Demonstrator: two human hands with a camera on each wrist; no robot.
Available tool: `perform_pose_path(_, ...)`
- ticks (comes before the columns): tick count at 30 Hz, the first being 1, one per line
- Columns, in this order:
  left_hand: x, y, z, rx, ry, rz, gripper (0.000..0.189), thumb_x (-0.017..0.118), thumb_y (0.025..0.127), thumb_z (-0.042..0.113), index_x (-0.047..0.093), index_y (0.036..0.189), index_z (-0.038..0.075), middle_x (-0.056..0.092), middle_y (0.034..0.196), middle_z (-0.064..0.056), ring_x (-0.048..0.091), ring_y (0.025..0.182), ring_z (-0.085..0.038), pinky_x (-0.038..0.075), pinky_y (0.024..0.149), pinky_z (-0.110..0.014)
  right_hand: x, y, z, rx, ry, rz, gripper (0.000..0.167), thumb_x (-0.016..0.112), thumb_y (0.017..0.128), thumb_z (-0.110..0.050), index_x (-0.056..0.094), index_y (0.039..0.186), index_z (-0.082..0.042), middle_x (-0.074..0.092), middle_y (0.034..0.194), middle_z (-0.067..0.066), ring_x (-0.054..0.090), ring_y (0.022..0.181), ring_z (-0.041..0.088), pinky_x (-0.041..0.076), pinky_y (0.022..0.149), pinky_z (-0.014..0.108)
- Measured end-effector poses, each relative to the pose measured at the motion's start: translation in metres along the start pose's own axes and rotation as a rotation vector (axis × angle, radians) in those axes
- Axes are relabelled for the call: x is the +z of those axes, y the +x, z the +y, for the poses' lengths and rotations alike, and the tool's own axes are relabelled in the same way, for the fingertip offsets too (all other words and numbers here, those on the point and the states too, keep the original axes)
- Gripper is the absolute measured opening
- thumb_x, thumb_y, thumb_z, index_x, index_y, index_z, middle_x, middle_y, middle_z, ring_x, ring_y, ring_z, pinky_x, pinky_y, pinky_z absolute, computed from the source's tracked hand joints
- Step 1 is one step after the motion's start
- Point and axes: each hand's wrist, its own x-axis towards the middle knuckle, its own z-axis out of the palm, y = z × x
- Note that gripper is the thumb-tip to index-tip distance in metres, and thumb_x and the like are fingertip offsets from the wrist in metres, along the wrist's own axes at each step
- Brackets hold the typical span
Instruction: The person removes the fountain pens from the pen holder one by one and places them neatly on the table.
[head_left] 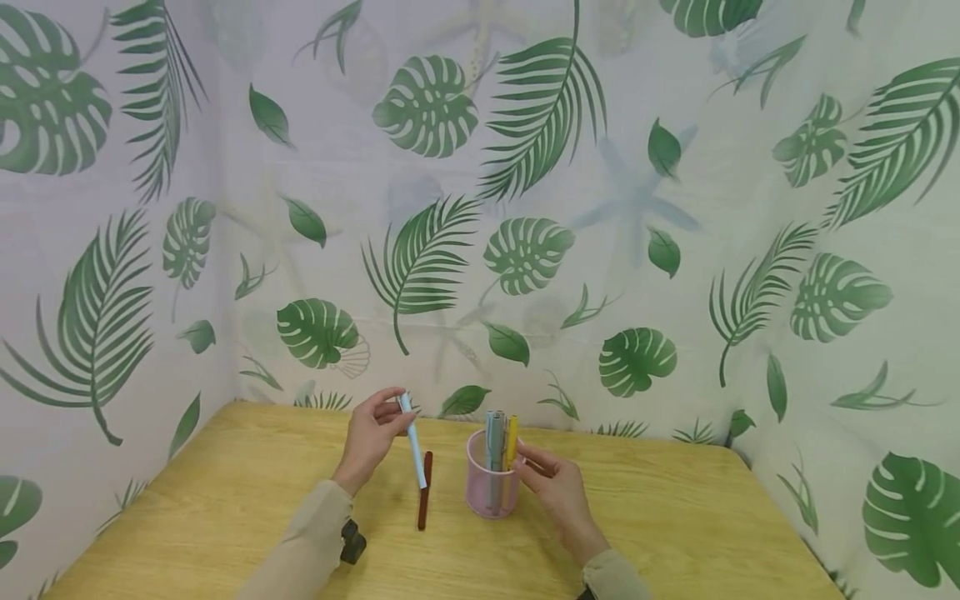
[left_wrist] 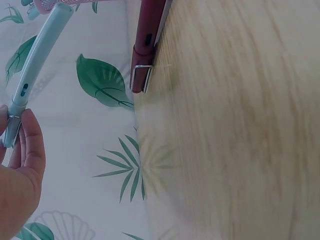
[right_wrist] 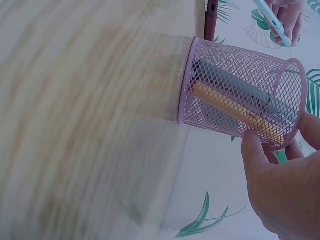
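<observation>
My left hand [head_left: 372,433] pinches a light blue pen [head_left: 415,447] by its clip end, and the pen slants down above the table. Below its lower tip, a dark red pen [head_left: 422,507] lies on the wood; its metal clip shows in the left wrist view. A pink mesh pen cup [head_left: 475,493] stands upright just right of the red pen. Inside it are greyish-blue pens [head_left: 493,435] and a yellow pen [head_left: 513,432]. My right hand [head_left: 557,492] holds the cup's right side near the rim, with fingertips [right_wrist: 253,142] against the mesh.
The wooden table [head_left: 675,517] reaches back to a white curtain [head_left: 540,350] printed with green leaves. The curtain also encloses the left and right sides. A dark wrist device [head_left: 352,542] is strapped at the left sleeve.
</observation>
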Motion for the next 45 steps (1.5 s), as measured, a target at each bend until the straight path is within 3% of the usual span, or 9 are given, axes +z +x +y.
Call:
perform_pose_path(9,-0.002,0.012,-0.031,-0.059,-0.001,0.027,0.045,0.071,0.088,0.002,0.06,0.132,0.005,0.064,0.114,-0.026,0.068,0.091,-0.022,0.056,0.087,-0.048,0.001,0.003,0.002,0.021,0.006,0.011,0.035,0.069,0.092,-0.013,0.065,0.126,-0.004,0.057,0.139,0.017,0.053,0.129,0.036,0.05,0.1,0.039)
perform_pose_path(21,-0.005,0.015,-0.046,-0.127,0.045,0.015,0.043,0.072,0.085,-0.003,0.061,0.127,0.0,0.071,0.1,-0.022,0.071,0.08,-0.02,0.058,0.082,-0.046,-0.001,0.0,0.0,0.017,0.016,0.01,0.037,0.069,0.092,-0.013,0.063,0.127,-0.001,0.053,0.141,0.019,0.051,0.13,0.039,0.049,0.1,0.04)
perform_pose_path(28,-0.01,0.013,-0.054,-0.221,0.043,-0.073,0.041,0.069,0.086,-0.005,0.059,0.127,-0.005,0.067,0.095,-0.018,0.069,0.08,-0.02,0.059,0.079,-0.043,0.0,0.0,0.0,0.02,0.001,0.007,0.037,0.069,0.092,-0.014,0.063,0.126,0.0,0.054,0.141,0.02,0.05,0.13,0.04,0.049,0.1,0.041)
perform_pose_path(38,-0.008,0.011,-0.054,-0.275,0.051,-0.134,0.041,0.067,0.087,-0.008,0.056,0.126,-0.011,0.067,0.095,-0.021,0.068,0.077,-0.02,0.06,0.076,-0.043,0.0,0.001,0.0,0.026,0.01,0.016,0.037,0.069,0.092,-0.013,0.063,0.126,-0.001,0.053,0.141,0.019,0.051,0.13,0.039,0.049,0.1,0.041)
perform_pose_path(45,-0.011,0.012,-0.059,-0.294,0.136,-0.206,0.04,0.068,0.085,-0.007,0.056,0.124,-0.012,0.069,0.09,-0.02,0.068,0.073,-0.02,0.06,0.072,-0.039,0.0,0.001,0.0,0.019,0.011,0.01,0.037,0.069,0.092,-0.014,0.063,0.126,-0.001,0.053,0.141,0.019,0.051,0.13,0.04,0.048,0.101,0.042)
